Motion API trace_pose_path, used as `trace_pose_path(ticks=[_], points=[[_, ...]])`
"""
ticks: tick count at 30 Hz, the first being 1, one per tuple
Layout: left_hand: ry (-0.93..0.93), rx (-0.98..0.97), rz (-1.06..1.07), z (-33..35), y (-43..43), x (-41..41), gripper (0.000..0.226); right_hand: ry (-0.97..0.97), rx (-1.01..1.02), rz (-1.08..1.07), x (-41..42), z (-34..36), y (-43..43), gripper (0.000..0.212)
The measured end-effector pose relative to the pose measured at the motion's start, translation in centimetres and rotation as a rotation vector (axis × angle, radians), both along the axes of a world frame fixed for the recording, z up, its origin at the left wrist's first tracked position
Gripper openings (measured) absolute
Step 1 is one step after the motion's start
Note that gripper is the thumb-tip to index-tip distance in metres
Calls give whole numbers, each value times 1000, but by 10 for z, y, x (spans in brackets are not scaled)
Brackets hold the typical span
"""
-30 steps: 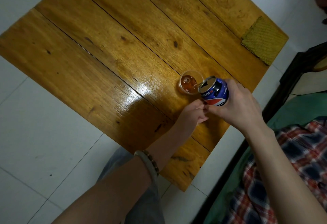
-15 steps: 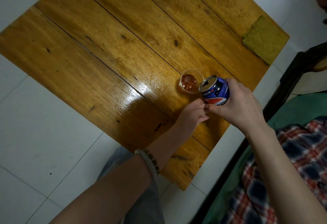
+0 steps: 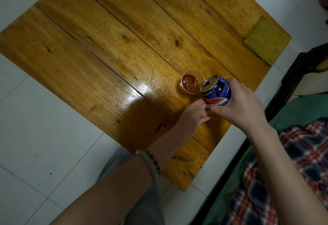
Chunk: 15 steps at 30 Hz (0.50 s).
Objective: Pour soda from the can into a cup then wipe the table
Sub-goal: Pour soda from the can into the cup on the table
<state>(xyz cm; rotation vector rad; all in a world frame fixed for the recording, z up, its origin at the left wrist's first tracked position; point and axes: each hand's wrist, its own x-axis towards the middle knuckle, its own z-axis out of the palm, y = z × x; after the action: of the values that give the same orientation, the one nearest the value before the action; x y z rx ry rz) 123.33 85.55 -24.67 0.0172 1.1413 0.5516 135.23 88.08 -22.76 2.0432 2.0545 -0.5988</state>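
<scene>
A clear plastic cup [image 3: 190,82] with brown soda in it stands on the wooden table [image 3: 106,50], near its right edge. My right hand [image 3: 243,105] grips a blue soda can [image 3: 217,89] and holds it tilted, its opened top facing the cup's rim from the right. My left hand [image 3: 192,114] rests on the table just below the can, fingers loosely curled, its fingertips meeting my right thumb at the can's base. It holds nothing that I can see.
A yellow-green cloth [image 3: 266,40] lies on the table's far right corner. White floor tiles surround the table. A dark furniture frame [image 3: 291,75] and green and plaid fabric [image 3: 292,162] lie to the right. My knee shows under my left forearm.
The can has shifted slightly to the right, away from the cup's rim. Both hands otherwise stay where they were.
</scene>
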Motion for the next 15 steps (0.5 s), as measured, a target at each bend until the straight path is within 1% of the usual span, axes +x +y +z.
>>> trace_pose_path(ticks=[5,15], points=[[-11,24,-45,2,1,0,56,-6,-2,5,1,0,0,76],[-10,-29,19,-1,1,2,56,-3,-15,9,1,1,1,76]])
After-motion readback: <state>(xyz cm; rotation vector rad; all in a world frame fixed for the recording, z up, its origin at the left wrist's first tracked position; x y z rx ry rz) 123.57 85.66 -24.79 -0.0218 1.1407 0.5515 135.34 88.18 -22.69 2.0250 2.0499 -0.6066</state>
